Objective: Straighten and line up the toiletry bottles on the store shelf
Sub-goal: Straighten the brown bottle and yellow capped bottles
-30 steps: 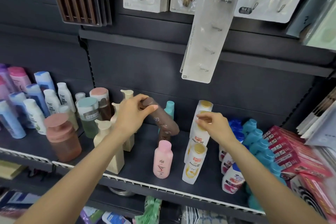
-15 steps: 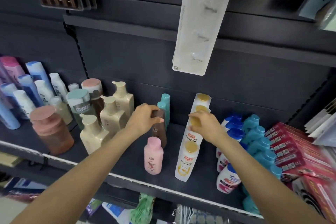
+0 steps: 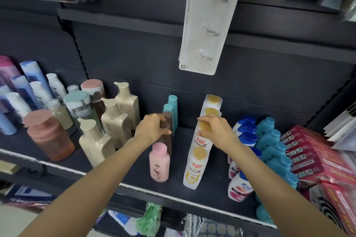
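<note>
Your left hand (image 3: 154, 130) is wrapped round the brown bottle (image 3: 168, 134) mid-shelf, and your right hand (image 3: 215, 128) pinches a gold-capped white bottle (image 3: 201, 140) in its file. Both look smooth, rigid and top-heavy, so grip at the shoulder. The pink bottle (image 3: 159, 163) stands just in front, teal bottles (image 3: 170, 109) just behind, so it's a tight squeeze.

The left hand (image 3: 152, 129) hides most of the brown bottle (image 3: 168, 131). The blue bottles (image 3: 17, 98) at the left edge look blurry.
</note>
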Available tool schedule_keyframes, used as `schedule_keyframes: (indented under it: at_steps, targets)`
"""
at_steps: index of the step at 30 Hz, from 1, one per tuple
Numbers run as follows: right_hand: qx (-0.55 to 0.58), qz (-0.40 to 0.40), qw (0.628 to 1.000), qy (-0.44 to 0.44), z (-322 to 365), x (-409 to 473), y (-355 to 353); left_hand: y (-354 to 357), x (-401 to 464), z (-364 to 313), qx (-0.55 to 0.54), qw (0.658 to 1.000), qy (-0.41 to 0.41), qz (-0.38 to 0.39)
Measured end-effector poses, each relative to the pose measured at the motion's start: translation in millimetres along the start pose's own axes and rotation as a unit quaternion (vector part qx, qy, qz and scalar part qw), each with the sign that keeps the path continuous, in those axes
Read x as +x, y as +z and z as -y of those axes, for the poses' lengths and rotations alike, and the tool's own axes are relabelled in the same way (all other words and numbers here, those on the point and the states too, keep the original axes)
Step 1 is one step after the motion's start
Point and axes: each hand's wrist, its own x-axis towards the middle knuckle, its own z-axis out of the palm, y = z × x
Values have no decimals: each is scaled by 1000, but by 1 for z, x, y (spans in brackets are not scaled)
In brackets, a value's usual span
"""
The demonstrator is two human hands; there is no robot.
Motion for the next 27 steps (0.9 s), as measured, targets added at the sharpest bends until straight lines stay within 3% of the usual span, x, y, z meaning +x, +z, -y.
schedule_keyframes:
  at_steps: [13, 19, 22, 27]
  targets:
    - [16, 18, 1000, 3, 0, 0, -6, -4, -1, 3, -19, 1000, 0, 18]
    - [53, -82, 995, -14, -9, 12, -20, -9, 5, 5, -112, 991, 21, -68]
    - [25, -94, 995, 0, -14, 25, -24, -9, 20, 1, -95, 991, 55, -76]
    - [-3, -33, 999, 29, -20, 40, -23, -6, 48, 0, -13, 999, 35, -16]
